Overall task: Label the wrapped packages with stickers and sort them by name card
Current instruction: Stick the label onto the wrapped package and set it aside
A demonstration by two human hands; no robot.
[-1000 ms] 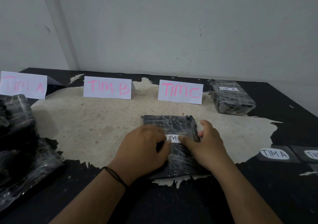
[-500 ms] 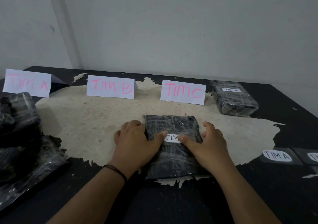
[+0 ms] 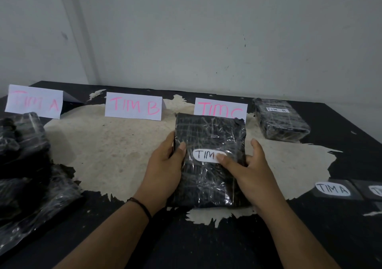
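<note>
We held the wrapped package [image 3: 209,159] in both hands just in front of the TIM C card [image 3: 220,108], left hand [image 3: 165,169] clasping its left edge, right hand [image 3: 246,171] gripping the right edge with the thumb on the sticker [image 3: 207,155], hiding the last letter. Best to read it before sorting. A TIM B-labelled package [image 3: 280,121] lay right of that card; TIM B card [image 3: 133,106] left of it.
</note>
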